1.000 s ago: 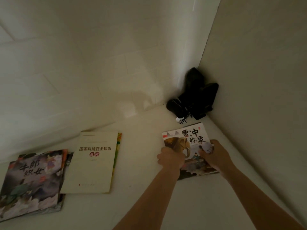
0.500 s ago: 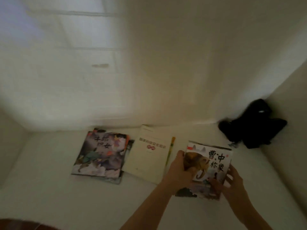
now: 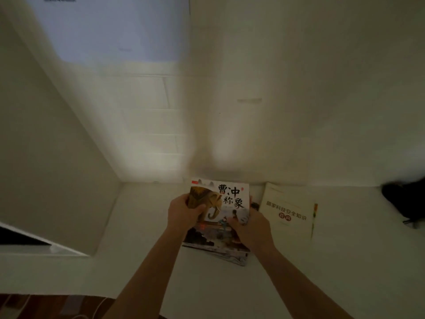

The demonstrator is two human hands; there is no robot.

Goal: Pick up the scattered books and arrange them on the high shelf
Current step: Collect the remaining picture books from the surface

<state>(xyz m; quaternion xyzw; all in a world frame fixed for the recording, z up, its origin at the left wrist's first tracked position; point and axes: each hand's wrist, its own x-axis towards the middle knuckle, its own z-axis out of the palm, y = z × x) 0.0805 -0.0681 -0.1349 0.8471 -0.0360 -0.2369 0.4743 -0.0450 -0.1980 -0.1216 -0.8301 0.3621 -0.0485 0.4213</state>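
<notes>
- The elephant picture book (image 3: pixel 230 199) is gripped by both hands and sits over a stack of picture books (image 3: pixel 220 247) on the white shelf (image 3: pixel 142 226), near the back wall; whether it already rests on the stack I cannot tell.
- The left hand (image 3: pixel 184 214) curls its fingers round the book's left edge, thumb on the cover.
- The right hand (image 3: pixel 250 229) holds the lower right part, its fingers bent over the cover.
- Just to the right lies a cream booklet (image 3: pixel 286 212), flat and not yet gathered.
- Judged from this: the books are up on the shelf, stacking is partway, and the booklet is left to tidy.
- A dark object (image 3: pixel 404 199) sits at the far right, too blurred to name.
</notes>
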